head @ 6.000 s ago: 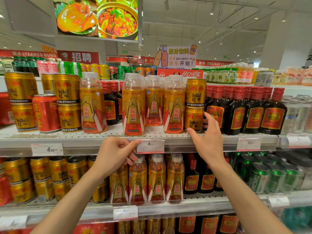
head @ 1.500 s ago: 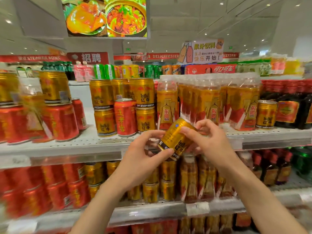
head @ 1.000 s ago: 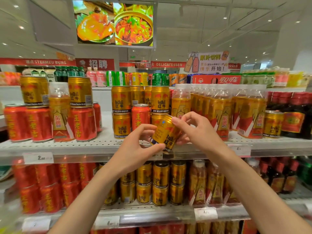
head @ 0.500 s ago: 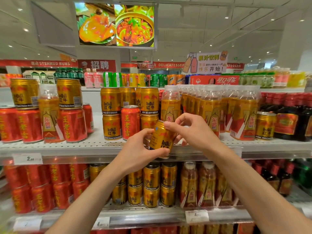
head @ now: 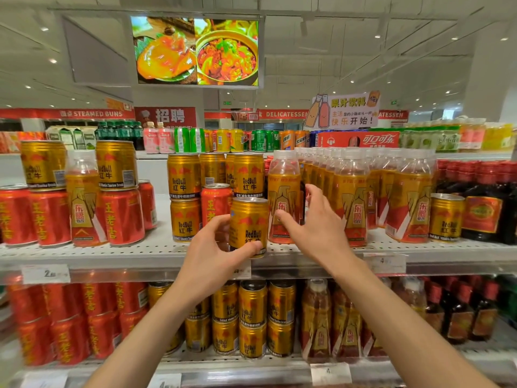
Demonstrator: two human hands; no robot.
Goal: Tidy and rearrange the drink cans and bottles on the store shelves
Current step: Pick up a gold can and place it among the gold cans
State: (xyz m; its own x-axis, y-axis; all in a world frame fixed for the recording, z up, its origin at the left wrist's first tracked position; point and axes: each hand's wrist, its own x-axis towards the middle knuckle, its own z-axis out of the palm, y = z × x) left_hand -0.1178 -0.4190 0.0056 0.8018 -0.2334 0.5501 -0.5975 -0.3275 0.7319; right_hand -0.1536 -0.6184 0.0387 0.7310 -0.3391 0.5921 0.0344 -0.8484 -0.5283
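My left hand (head: pixel 212 247) grips a gold Red Bull can (head: pixel 247 222) and holds it upright at the front edge of the upper shelf (head: pixel 140 253). Just behind it stand stacked gold Red Bull cans (head: pixel 184 177) and a red can (head: pixel 215 200). My right hand (head: pixel 313 228) is off the can, fingers spread, right beside an orange plastic bottle (head: pixel 282 186), the leftmost of a row of such bottles. Whether it touches the bottle is unclear.
On the left, gold cans sit on red cans (head: pixel 50 217) with one orange bottle (head: pixel 82 197) among them. A lone gold can (head: pixel 446 217) and dark red-capped bottles (head: pixel 484 208) stand at the right. The lower shelf (head: pixel 251 368) holds more cans and bottles.
The can was held tilted in both hands; now it is upright in my left hand alone, at the shelf. My right hand let go and moved right toward the orange bottle.
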